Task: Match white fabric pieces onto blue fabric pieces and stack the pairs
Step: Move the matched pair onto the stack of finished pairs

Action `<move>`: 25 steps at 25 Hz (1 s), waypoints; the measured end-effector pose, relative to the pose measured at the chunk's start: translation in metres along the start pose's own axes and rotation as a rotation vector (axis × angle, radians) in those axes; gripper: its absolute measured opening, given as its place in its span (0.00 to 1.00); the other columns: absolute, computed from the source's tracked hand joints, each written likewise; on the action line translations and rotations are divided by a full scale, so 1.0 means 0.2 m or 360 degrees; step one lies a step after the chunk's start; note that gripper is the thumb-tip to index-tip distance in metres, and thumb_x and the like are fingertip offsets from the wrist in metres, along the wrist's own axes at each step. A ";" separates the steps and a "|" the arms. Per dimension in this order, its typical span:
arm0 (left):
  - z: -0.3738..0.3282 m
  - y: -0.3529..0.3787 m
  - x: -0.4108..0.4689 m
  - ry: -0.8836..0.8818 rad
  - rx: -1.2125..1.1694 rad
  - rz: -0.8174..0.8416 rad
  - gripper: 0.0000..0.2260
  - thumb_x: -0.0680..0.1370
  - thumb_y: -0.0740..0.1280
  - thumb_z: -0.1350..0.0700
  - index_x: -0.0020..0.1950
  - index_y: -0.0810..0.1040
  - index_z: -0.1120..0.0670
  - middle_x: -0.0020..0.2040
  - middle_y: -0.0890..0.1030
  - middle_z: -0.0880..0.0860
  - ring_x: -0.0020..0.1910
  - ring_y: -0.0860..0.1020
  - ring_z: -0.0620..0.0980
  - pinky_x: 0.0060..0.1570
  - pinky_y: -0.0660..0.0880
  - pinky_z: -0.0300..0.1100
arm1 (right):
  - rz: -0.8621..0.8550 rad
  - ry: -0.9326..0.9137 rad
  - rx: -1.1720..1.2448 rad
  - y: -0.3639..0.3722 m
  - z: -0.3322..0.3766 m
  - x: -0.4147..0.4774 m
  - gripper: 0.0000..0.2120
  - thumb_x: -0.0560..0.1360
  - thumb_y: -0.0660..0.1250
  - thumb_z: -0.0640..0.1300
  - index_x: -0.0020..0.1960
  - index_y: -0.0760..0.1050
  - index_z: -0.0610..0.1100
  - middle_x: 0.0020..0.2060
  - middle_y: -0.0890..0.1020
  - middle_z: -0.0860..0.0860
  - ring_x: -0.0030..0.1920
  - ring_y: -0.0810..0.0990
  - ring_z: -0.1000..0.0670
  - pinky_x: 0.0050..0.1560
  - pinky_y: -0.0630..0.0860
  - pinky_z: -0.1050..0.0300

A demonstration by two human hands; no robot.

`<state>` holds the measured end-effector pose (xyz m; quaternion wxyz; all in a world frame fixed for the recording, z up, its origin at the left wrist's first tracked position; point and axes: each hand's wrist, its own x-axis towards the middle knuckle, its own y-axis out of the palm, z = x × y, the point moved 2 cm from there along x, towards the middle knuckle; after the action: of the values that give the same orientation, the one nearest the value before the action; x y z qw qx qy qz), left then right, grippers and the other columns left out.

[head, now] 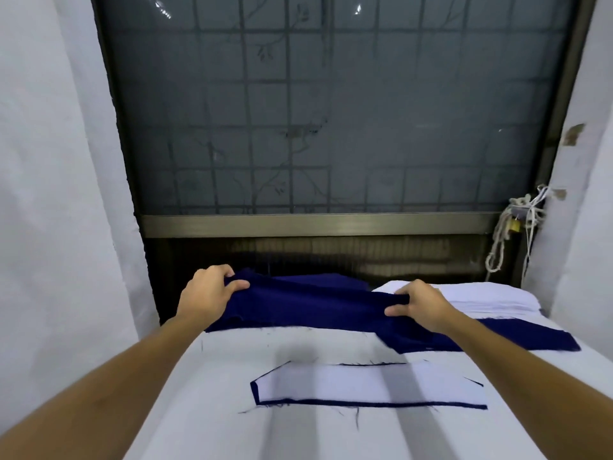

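A dark blue fabric piece [308,302] is lifted between both hands above the far part of the white-covered table [215,426]. My left hand [207,288] grips its left end, fingers curled over the edge. My right hand [419,302] pinches its right end. More blue fabric [318,279] lies behind it, and another blue piece [517,336] lies flat to the right. Near me lies a matched pair: a white piece [368,383] lies on a blue piece whose edge [365,404] shows around it. A stack of white pieces [481,295] sits at the far right.
A dark window with a metal grille [331,121] and a metal sill [318,224] stands just behind the table. White walls close in on both sides. Knotted cords and a padlock [512,224] hang at the window's right corner.
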<state>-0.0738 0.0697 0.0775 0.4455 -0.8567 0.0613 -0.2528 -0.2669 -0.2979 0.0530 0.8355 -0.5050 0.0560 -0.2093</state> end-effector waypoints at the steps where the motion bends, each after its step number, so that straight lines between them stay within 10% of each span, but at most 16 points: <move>1: 0.01 0.02 -0.02 -0.0039 -0.0031 0.0018 0.09 0.80 0.66 0.43 0.52 0.78 0.48 0.47 0.81 0.49 0.43 0.80 0.49 0.44 0.83 0.48 | 0.0022 -0.0001 0.0019 -0.01 -0.05 -0.03 0.08 0.73 0.76 0.53 0.41 0.83 0.49 0.37 0.85 0.51 0.42 0.82 0.49 0.49 0.78 0.49; 8: -0.01 0.22 -0.19 -0.0037 -0.0048 0.0201 0.09 0.83 0.63 0.49 0.48 0.79 0.51 0.46 0.82 0.51 0.44 0.81 0.49 0.46 0.82 0.47 | 0.0119 0.0157 0.0428 -0.01 -0.36 -0.27 0.17 0.79 0.70 0.44 0.36 0.71 0.37 0.33 0.67 0.44 0.35 0.65 0.47 0.37 0.61 0.58; 25: 0.05 0.77 -0.44 -0.0427 0.0114 0.0237 0.20 0.77 0.65 0.33 0.40 0.76 0.49 0.37 0.80 0.45 0.36 0.78 0.45 0.32 0.72 0.41 | -0.0461 0.0556 0.0048 0.34 -0.81 -0.45 0.14 0.79 0.67 0.53 0.35 0.76 0.50 0.32 0.79 0.53 0.39 0.77 0.49 0.42 0.75 0.53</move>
<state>-0.1272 0.0139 -0.0823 0.4974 -0.8594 0.0556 -0.1042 -0.3782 -0.3674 -0.0942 0.7818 -0.4512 0.1237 -0.4122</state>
